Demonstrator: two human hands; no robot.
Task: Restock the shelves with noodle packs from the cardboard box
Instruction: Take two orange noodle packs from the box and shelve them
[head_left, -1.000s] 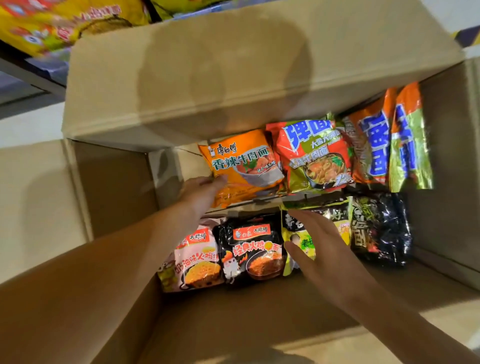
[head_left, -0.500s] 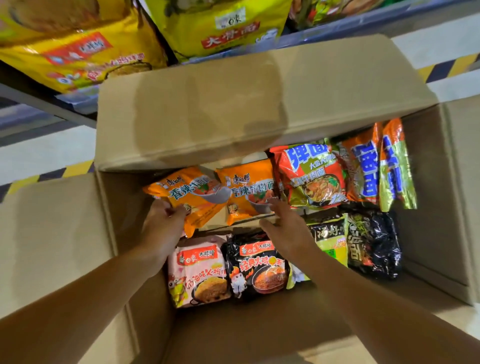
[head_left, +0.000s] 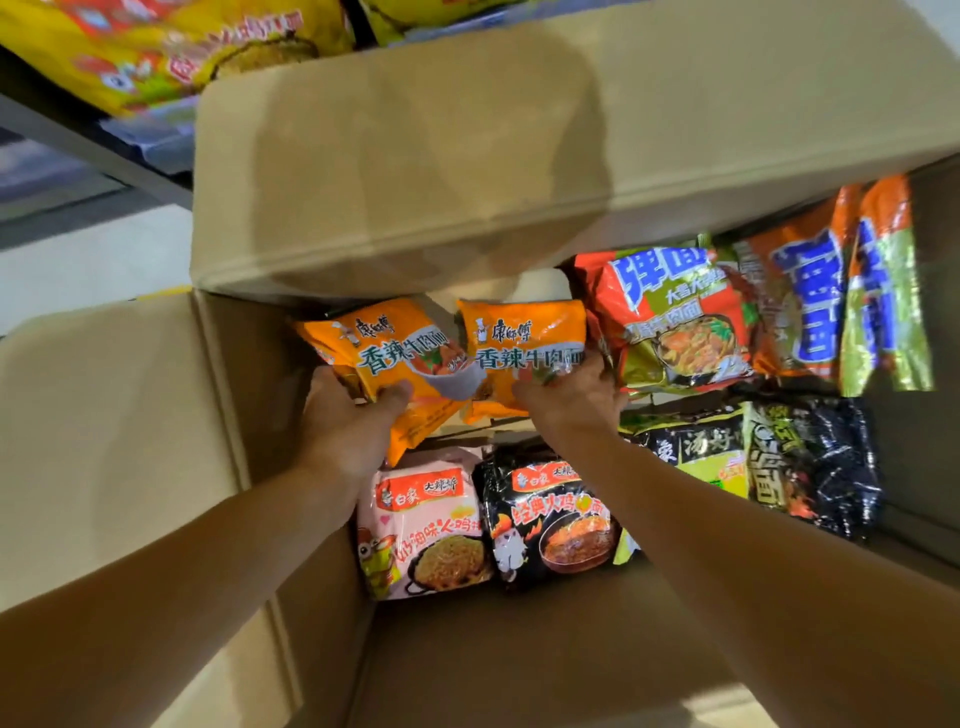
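Each hand, left (head_left: 353, 421) and right (head_left: 571, 397), pinches an orange pack (head_left: 395, 364) whose slick wrapper may snag the 12 o'clock flap (head_left: 467, 156).

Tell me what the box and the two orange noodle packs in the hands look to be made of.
Brown cardboard box: matte paperboard, going by its dull tan faces and creased fold lines. Two orange noodle packs, one in the left hand at, one in the right hand at: probably thin glossy plastic film, since they crinkle and glint.
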